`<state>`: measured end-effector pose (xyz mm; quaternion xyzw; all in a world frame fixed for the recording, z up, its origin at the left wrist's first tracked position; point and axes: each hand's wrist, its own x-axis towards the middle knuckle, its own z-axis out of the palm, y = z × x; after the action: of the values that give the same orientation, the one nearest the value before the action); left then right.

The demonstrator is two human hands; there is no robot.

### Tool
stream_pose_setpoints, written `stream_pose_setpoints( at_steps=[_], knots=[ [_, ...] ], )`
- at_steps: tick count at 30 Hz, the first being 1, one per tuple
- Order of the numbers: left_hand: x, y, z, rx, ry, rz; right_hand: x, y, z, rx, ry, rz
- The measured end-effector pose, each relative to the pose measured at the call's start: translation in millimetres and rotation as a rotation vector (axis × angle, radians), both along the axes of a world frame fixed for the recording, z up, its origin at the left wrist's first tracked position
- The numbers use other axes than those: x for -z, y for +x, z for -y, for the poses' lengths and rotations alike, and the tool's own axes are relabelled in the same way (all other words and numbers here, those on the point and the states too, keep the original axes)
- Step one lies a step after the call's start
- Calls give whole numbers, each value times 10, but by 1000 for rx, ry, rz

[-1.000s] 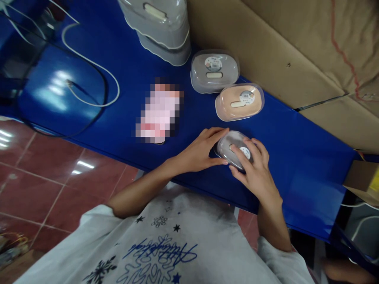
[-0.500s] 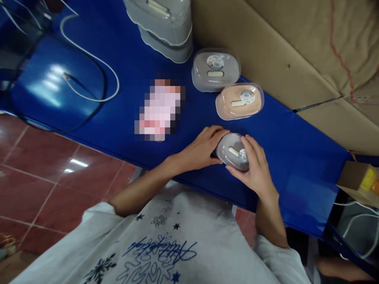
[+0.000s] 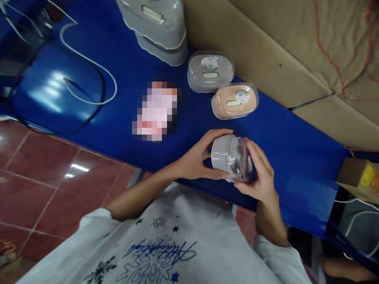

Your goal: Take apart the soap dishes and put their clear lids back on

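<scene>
Between my hands, over the front edge of the blue table, is a small grey container (image 3: 220,153) with a clear lid, tipped on its side. My left hand (image 3: 199,157) grips its grey base, thumb and fingers on opposite sides. Around the clear lid end, my right hand (image 3: 262,171) has its fingers wrapped. Beyond them on the table lie a peach container (image 3: 235,103) and a larger grey container (image 3: 211,73), both with clear lids and round labels.
Stacked large grey containers (image 3: 160,29) stand at the back of the blue table (image 3: 124,146). A blurred pink object (image 3: 156,110) lies left of my hands, with cables (image 3: 114,79) farther left. Cardboard (image 3: 260,51) borders the back; an open box (image 3: 355,177) is at right.
The small container has turned in my hands from showing its lid top to showing its side and grey base. My left hand has opened wider around the base. The view has shifted slightly.
</scene>
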<state>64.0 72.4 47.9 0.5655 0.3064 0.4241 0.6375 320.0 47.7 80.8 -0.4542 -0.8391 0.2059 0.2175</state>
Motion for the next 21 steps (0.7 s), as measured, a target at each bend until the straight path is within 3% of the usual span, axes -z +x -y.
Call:
stream_pose_setpoints(
  at_steps=[17,19,21],
  knots=[
    [97,34,15,-6,-27,0,45,-126,-4,39,-145,-61],
    [112,52,14,4,15,-34,53,-87,-35,39,-154,-41],
    [94,51,-21,-26,159,-134,63,-4,-83,47,-123,3]
  ],
)
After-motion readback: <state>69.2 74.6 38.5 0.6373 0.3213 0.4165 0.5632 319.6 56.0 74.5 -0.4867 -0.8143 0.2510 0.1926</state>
